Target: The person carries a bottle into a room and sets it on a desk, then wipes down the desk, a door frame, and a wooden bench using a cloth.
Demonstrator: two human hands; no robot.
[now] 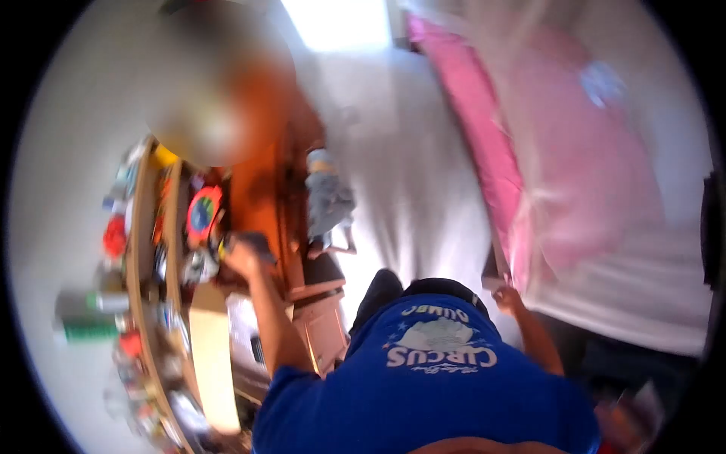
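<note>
Head view: at left, by wooden shelf (134, 261), dark item (261, 243) clamped in left hand (242, 259), seemingly not yet set down; right hand (508, 300) beside sheer bed net (535, 198), grip indiscernible.

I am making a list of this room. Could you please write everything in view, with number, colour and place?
Netting: one, whitish, right
Bedding: count unclear, pink, under netting
Floor: one, pale, centre
Bright patch: one, white, top
Wooden furniture: count unclear, orange-brown, left of centre
Cloth item: one, grey-blue, beside furniture
Shelf unit: one, light brown, left
Shelf items: many, mixed colours, blurred
Round object: one, red-rimmed, at shelf
Cardboard box: one, tan, below left hand
Dark object: one, dark grey, at left hand
Printed T-shirt: one, blue, on wearer
Left hand: one, bare, near shelf
Right hand: one, bare, near bedding
</note>
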